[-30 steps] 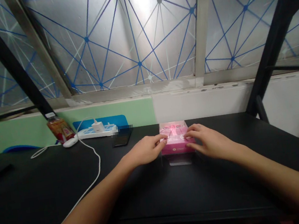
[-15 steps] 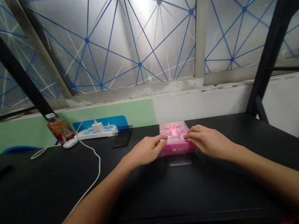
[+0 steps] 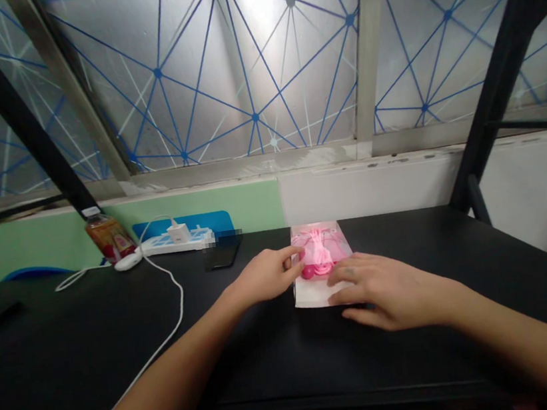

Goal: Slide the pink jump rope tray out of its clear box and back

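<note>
A small pink box (image 3: 344,243) lies on the black table, its front flap (image 3: 310,296) folded down toward me with the white inner side up. Inside sits a bundle of pink cord (image 3: 318,246), with a round, darker pink piece at its near left. My left hand (image 3: 267,274) holds the box by its left side, thumb and forefinger at the edge. Over the flap's right part my right hand (image 3: 385,288) rests palm down, fingers spread, holding nothing. Those fingers hide the near right corner of the box.
Left of the box lies a dark phone (image 3: 224,252). Behind it are a white power strip (image 3: 172,244) with a charger (image 3: 178,232), a white mouse (image 3: 128,261) and a drink bottle (image 3: 109,237). A white cable (image 3: 182,304) runs toward me on the left.
The pink front of the box has swung down and now lies flat, baring the cord. My right hand has come nearer and lower with its fingers spreading. The left hand has stayed in place.
</note>
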Available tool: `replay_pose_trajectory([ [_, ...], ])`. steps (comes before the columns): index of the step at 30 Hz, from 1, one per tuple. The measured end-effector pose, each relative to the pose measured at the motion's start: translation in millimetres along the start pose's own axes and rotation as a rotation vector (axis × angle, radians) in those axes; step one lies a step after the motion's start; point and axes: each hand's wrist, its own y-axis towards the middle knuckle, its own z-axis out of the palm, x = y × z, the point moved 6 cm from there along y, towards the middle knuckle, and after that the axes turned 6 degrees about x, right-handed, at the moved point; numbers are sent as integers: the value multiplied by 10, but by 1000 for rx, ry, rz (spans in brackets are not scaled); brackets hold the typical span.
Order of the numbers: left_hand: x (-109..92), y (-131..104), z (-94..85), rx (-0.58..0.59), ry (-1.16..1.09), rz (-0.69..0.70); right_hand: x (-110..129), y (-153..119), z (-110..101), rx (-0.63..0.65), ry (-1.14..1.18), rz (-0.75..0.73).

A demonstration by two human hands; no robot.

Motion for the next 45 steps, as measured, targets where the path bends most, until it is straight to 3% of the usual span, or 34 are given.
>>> replay_pose_trajectory([
  [7,50,23,-20,-81,10,-109,157,46,38,84,182,-59],
  [13,173,248,25,-119,2,-181,353,-81,-24,254,587,-207],
  [17,246,438,94,-100,12,-196,420,-195,48,383,758,-310],
  [21,275,481,157,-62,2,-181,334,-244,16,407,851,-293],
  [23,260,459,160,-42,-1,-182,205,-241,-46,350,883,-217],
  [25,220,413,115,-57,6,-184,-12,-224,-115,197,846,-80],
  [28,119,292,-20,-116,21,-157,-430,-244,-190,-135,613,234],
  [30,31,195,-64,-63,-2,-101,-614,-274,-166,-245,427,390],
  [33,-105,60,-17,129,-75,-5,-699,-254,-18,-192,270,438],
  [36,-190,-9,78,265,-61,44,-714,-219,117,-142,259,441],
  [45,-111,4,109,271,-61,75,-813,-91,314,-152,550,438],
])
